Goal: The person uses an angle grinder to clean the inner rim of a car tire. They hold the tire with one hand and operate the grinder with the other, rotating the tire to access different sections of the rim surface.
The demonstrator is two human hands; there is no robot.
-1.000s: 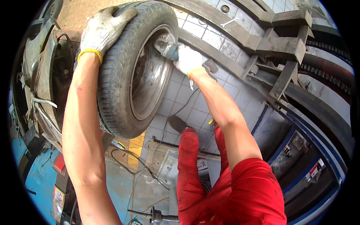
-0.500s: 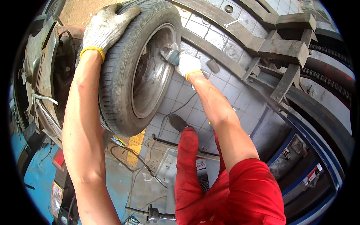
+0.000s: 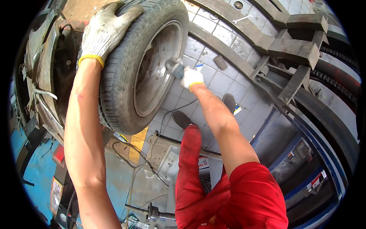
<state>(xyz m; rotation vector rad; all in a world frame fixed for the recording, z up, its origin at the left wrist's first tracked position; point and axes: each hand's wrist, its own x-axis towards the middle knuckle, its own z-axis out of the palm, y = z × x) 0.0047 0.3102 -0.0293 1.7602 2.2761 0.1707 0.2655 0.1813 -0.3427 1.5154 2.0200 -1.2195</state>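
Observation:
A wheel with a worn black tyre (image 3: pixel 114 87) and a dull metal rim (image 3: pixel 177 32) stands in front of me, tilted. My left hand (image 3: pixel 106 32), in a white knitted glove with a yellow cuff, lies over the tyre's tread with its thumb spread and fingers stretched out. With my right hand (image 3: pixel 190 77), gloved the same way, I grip a blue-grey angle grinder (image 3: pixel 177 71). Its head is at the inside of the rim, and the disc is blurred. From the grinder a dark cord (image 3: pixel 179 107) runs down across the tiles.
A metal frame (image 3: pixel 293 49) with beams and chains stands at right. On the far beam lies a wrench (image 3: pixel 242 19). A small grey cylinder (image 3: pixel 220 62) sits on the tiled floor near my shoes. Worn metal machinery (image 3: pixel 42 76) stands left of the wheel; cables (image 3: pixel 143 154) lie below.
My right hand and the grinder have shifted slightly down along the rim's inside. My left hand stays on the tyre. A second shoe has come into view beside my right forearm.

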